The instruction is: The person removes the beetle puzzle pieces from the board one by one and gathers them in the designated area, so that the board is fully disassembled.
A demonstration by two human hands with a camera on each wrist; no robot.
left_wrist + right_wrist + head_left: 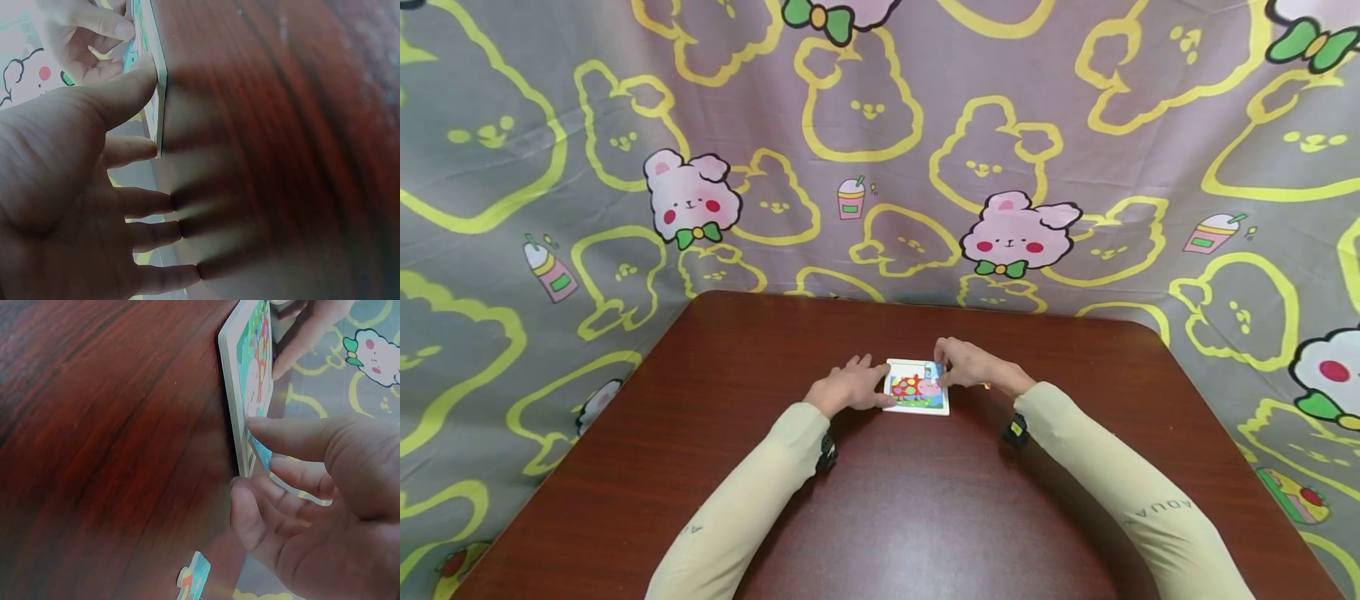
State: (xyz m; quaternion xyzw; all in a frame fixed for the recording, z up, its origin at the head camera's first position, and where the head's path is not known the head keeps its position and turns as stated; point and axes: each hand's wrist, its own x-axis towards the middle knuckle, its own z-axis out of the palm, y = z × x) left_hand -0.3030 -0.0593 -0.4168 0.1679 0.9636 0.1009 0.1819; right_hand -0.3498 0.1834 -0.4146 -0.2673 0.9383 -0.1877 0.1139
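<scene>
A small jigsaw puzzle board (916, 402) with a white border lies on the table, its picture a pink cartoon pig in spotted red. The upper left part of its picture area is plain white. My left hand (852, 387) rests at the left side, fingers spread and fairly straight, thumb on the front left corner and index fingertip at the edge. At the right side my right hand (970, 367) pinches a blue puzzle piece (260, 451) between thumb and index finger. That piece is tilted over the board's corner, partly hidden by the fingers.
A loose puzzle piece (199, 575), blue with orange, lies on the table close to the right hand. The brown wooden table (880, 500) stands against a patterned cloth backdrop (917, 100) at the back and sides.
</scene>
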